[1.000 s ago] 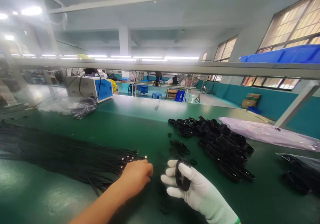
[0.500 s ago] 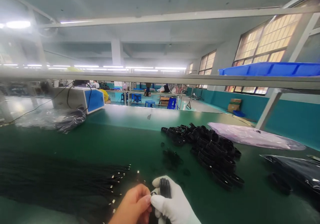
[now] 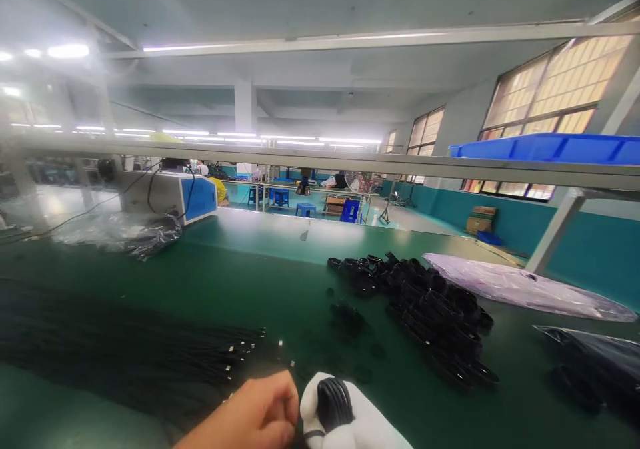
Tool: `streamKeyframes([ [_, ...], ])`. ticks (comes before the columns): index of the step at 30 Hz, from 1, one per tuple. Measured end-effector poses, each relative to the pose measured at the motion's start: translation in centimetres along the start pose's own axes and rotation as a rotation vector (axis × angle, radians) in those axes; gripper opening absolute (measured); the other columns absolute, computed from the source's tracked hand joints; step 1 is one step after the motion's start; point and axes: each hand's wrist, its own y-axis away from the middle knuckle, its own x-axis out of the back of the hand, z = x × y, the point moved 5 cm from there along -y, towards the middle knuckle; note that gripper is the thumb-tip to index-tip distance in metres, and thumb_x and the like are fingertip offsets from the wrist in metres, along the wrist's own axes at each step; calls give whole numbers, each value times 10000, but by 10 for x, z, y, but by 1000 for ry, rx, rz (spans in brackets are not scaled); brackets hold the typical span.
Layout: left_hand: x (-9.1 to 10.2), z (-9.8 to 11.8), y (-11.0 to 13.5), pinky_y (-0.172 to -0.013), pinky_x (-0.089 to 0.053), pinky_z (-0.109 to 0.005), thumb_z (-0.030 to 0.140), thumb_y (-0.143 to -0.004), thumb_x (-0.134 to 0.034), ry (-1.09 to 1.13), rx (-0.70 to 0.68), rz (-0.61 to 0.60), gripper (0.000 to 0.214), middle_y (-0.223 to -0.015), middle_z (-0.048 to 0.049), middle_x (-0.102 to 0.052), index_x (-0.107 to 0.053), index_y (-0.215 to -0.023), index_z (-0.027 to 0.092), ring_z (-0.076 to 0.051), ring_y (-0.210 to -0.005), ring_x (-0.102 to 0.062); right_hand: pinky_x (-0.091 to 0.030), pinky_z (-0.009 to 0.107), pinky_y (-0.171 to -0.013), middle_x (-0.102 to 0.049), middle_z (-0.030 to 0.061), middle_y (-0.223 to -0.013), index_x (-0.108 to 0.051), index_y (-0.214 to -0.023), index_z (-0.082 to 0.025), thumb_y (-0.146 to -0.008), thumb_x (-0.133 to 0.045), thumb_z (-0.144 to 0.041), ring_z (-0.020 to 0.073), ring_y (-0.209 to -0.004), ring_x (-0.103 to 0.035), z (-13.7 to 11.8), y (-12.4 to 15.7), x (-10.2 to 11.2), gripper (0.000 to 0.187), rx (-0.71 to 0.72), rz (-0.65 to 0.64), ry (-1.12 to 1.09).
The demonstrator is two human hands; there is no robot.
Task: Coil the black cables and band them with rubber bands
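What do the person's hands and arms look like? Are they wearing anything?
The left grip is a bare hand, and no sleeve shows on the bit of left arm in view. The right grip wears a white glove that reaches down to the picture's edge, so I can't see what comes after it.

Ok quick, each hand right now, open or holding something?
Left hand: curled, but its grip is hidden; can't tell.
Right hand: closed, holding a coiled black cable.

Blue-sided machine beside crumpled clear plastic
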Motion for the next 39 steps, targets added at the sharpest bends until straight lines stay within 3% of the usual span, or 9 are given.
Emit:
streamKeyframes([
  [4,11,18,9,-676,-340,-235,116,-590,-577,-510,111,35,155,-733,37,-572,-654,-653,235,-175,-772,-525,-347,199,-519,-630,15,-723,-616,-844,-132,-617,-764,-218,89,-573,-526,1,0,2,285,-8,-22,-63],
  [8,21,30,17,-734,-368,-247,129,-599,-604,-491,114,30,365,-823,30,-630,-706,-915,278,-196,-848,-549,-405,167,-501,-659,93,-1013,-564,-1075,-159,-785,-661,-354,125,-685,-653,10,0,16,363,-3,-75,-318],
  [13,29,25,16,-794,-387,-260,147,-580,-640,-376,37,116,409,-952,31,-626,-676,-962,288,-202,-938,-528,-459,198,-508,-662,94,-977,-516,-1197,-149,-786,-646,-405,149,-668,-671,13,0,17,501,-10,-114,-312],
  [18,22,10,5,-919,-380,-275,110,-562,-662,-250,-35,92,619,-1110,36,-594,-585,-1138,327,-197,-1045,-508,-430,215,-519,-657,62,-764,-546,-1176,-103,-591,-737,-227,123,-578,-586,13,-13,-3,628,-62,-107,-25],
  [22,11,10,1,-958,-382,-294,158,-567,-708,-277,1,35,670,-1177,1,-562,-548,-1201,298,-209,-1072,-502,-475,325,-791,-643,48,-892,-636,-973,-185,-499,-764,-175,230,-891,-595,17,-30,3,491,125,177,379],
  [28,0,20,-4,-800,-471,-380,275,-564,-704,-619,97,45,492,-1038,-74,-571,-621,-1047,234,-267,-912,-565,-474,353,-845,-660,61,-994,-573,-1178,-212,-592,-716,-245,261,-987,-598,26,-19,8,604,52,241,542],
  [31,7,13,-16,-682,-478,-346,346,-506,-724,-734,93,-79,484,-914,-65,-620,-651,-963,204,-260,-775,-584,-440,354,-910,-655,69,-1061,-517,-1261,-202,-573,-711,-218,267,-1032,-589,16,-11,2,715,67,252,652],
  [36,19,-4,-28,-504,-381,-227,250,-683,-496,-389,47,-168,183,-643,21,-624,-675,-699,213,-137,-541,-500,-442,359,-853,-630,63,-1021,-639,-980,-247,-592,-704,-210,246,-924,-585,-5,-12,-4,395,143,388,895],
  [39,10,-5,-26,-478,-341,-230,182,-636,-477,-255,1,-72,165,-584,29,-600,-636,-611,214,-127,-503,-462,-462,337,-785,-496,89,-1249,-616,-808,-222,-514,-773,-177,238,-961,-568,-6,-11,-8,336,167,190,574],
])
